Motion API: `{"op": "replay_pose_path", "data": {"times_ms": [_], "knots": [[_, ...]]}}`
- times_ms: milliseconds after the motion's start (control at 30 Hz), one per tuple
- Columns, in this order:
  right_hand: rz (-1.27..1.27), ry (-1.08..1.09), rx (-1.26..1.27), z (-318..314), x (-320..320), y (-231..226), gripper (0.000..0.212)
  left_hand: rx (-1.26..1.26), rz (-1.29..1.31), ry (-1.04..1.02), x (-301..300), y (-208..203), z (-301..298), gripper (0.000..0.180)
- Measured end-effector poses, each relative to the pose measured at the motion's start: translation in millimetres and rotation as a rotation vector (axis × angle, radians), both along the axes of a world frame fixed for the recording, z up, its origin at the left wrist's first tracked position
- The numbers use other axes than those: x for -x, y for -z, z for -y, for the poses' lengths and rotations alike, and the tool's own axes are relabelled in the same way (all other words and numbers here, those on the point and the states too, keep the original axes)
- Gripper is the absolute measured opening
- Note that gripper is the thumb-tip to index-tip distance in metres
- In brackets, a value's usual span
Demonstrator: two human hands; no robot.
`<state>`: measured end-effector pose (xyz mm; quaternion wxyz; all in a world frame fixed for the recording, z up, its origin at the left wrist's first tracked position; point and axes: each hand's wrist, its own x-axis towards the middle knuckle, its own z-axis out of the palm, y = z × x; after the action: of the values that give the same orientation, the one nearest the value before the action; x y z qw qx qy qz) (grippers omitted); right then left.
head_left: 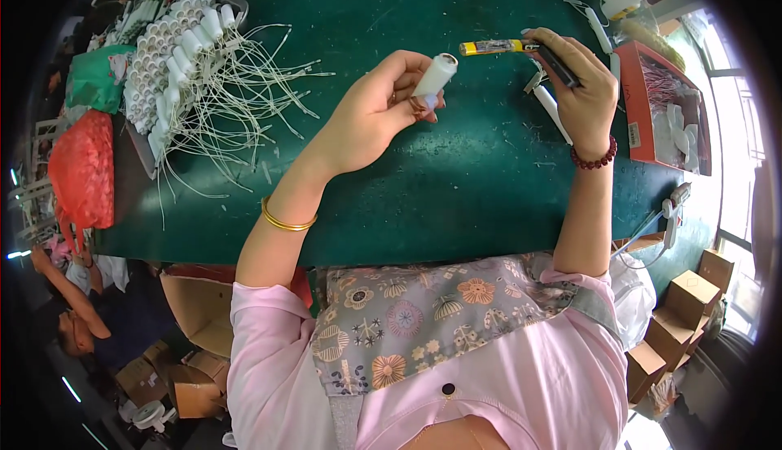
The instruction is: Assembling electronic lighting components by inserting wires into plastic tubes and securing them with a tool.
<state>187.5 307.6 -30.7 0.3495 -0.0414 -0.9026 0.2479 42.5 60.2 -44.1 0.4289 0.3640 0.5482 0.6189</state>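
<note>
Upright and slightly tilted, a short white plastic tube (434, 76) is pinched between the thumb and fingers of my left hand (371, 116), its open end facing up and away from me. My right hand (580, 83) is closed around a long yellow-and-black stick-shaped tool (494, 47). The yellow end points left toward the tube, with a gap between them; a black part (558, 65) lies along my palm. What kind of tool it is, I cannot tell. Beneath my right hand, a white tube (552, 112) rests on the green table.
On the left, a tray (140, 147) holds many stacked white tubes (175, 51), their thin white wires (236, 100) spread over the green table (358, 214). An orange-red box (643, 128) of wires and white parts stands right. Red (81, 169) and green bags (98, 79) sit far left.
</note>
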Motion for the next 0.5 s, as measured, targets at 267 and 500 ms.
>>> {"op": "replay_pose_path", "data": {"times_ms": [267,500], "knots": [[-0.031,-0.051,-0.368,-5.6,-0.8,-10.9,0.021,0.155,-0.621,-0.050,-10.0,-5.4,-4.3,0.025],[0.022,-0.295,-0.195,32.4,11.8,11.5,0.041,0.149,-0.425,0.010,-14.9,-8.6,-21.0,0.027]]}}
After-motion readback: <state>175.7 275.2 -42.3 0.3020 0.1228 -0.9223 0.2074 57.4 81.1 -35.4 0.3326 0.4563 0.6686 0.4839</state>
